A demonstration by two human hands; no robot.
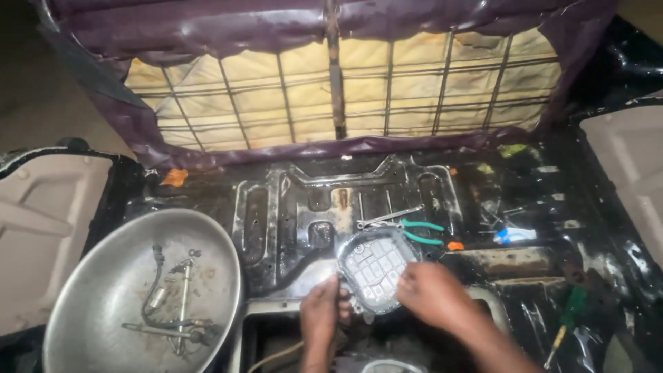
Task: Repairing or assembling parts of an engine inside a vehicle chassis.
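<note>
On the greasy black metal floor pan (331, 207), the left hand (321, 311) and right hand (431, 293) both clasp a ribbed grey metal cover (376, 266), tilted; behind lie green-handled pliers (423, 231) and a wrench (388, 217).

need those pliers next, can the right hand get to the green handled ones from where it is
Probably yes. The right hand is on the ribbed metal cover, and the green-handled pliers lie in the open just beyond on the black floor pan, nothing between.
</note>
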